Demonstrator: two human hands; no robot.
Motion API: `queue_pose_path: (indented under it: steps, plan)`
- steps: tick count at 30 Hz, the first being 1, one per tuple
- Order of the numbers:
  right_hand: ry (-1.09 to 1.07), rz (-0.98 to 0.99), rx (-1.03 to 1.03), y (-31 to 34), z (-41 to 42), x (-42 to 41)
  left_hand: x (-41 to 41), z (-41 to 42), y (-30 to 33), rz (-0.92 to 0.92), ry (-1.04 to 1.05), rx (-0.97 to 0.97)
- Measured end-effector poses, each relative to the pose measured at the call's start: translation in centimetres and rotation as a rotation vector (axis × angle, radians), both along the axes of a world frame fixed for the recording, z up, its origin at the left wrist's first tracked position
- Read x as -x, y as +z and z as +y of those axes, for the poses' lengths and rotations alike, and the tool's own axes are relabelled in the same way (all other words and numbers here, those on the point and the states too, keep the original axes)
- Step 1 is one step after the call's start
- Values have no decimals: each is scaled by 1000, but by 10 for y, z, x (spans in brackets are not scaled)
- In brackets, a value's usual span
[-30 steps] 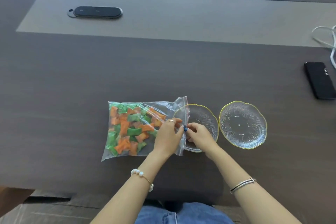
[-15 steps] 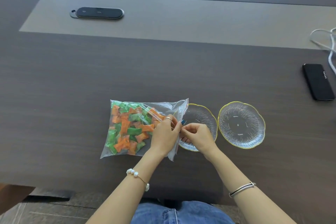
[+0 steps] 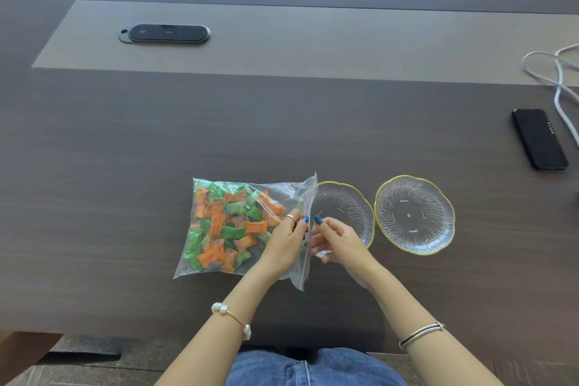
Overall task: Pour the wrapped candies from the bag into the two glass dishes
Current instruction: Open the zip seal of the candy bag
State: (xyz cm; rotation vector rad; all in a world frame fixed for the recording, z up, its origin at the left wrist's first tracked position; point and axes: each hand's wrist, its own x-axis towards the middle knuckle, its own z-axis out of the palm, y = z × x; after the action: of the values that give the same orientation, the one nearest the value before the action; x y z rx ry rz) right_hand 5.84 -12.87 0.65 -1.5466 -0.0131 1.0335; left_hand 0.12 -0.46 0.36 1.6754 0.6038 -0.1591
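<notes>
A clear zip bag lies flat on the dark table, filled with orange and green wrapped candies. Its zip mouth points right and overlaps the near glass dish. My left hand pinches one side of the zip strip. My right hand pinches the other side, thumb to thumb with the left. The right hand partly covers the near dish. A second gold-rimmed glass dish stands to the right, with nothing in it.
A black phone lies at the far right, with white cables behind it. A black oval socket panel sits on the lighter strip at the back left. The table's front edge runs just under my forearms.
The bag's mouth has shifted slightly and stands more upright. Both hands stay pinched on the zip strip, their thumbs now a little apart.
</notes>
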Motion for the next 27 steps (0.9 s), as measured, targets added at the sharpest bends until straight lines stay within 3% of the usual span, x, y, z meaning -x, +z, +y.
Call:
queue_pose_path:
  steps: [7, 17, 23, 27]
  plan:
    - [-4, -124, 112, 1, 13, -5, 0, 0, 1, 17, -101, 81]
    - [-38, -125, -40, 3, 8, -5, -3, 1, 8, -63, -21, -46]
    - [-78, -189, 106, -4, -22, -18, -3, 31, 15, -150, 280, -37]
    - [-91, -187, 160, -6, -27, -21, -1, 46, 23, -160, 317, -29]
